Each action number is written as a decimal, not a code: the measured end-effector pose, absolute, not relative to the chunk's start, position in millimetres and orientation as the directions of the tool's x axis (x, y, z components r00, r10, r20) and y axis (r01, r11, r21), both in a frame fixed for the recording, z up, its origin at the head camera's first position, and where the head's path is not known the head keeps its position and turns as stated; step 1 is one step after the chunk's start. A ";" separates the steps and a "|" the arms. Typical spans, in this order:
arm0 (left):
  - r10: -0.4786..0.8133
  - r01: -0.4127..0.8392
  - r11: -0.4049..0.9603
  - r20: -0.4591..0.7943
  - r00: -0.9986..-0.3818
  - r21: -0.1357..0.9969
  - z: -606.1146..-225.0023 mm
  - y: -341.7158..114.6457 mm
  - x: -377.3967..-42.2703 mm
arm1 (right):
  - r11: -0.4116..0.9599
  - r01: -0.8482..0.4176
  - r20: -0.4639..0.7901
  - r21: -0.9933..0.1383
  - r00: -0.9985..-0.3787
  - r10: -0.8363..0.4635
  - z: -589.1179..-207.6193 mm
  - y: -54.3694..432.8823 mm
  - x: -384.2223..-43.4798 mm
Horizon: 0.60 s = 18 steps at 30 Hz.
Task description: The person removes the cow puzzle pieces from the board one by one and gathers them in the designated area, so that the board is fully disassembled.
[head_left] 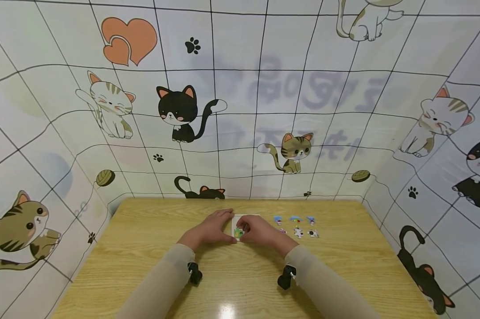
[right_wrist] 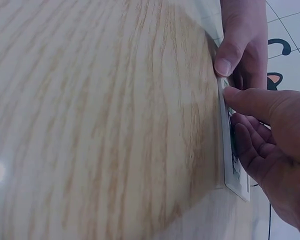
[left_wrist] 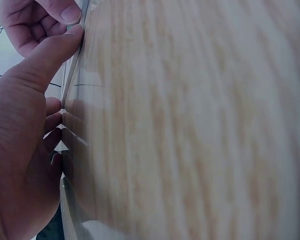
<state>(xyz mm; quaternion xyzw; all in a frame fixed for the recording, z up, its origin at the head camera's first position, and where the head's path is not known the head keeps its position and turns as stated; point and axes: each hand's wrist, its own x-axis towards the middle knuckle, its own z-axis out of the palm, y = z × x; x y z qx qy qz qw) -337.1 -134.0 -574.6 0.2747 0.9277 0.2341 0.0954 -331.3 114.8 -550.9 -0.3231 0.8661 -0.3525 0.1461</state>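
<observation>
A small puzzle board (head_left: 246, 215) with a pale frame lies flat on the wooden table, a green patch of puzzle (head_left: 238, 232) showing at its near left. Along the board's left side rests my left hand (head_left: 213, 227), thumb at the near corner and fingers spread toward the far one. My right hand (head_left: 260, 231) is over the board, its fingers curled down inside the frame. In the right wrist view its thumb (right_wrist: 250, 101) touches the board's near edge. Something green shows at the right fingertips in the left wrist view; the fingers mostly hide it.
Several loose puzzle pieces lie in two rows to the right of the board, among them a blue one (head_left: 278, 219) and a white one (head_left: 298, 232). A cat-patterned cloth (head_left: 240, 133) hangs behind and beside the table (head_left: 152, 248).
</observation>
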 end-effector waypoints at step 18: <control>0.549 0.466 0.750 -0.049 -0.834 0.469 -573.7 -132.3 -337.6 | 0.532 -0.500 0.056 -0.683 -0.762 -0.645 -554.7 122.7 -320.7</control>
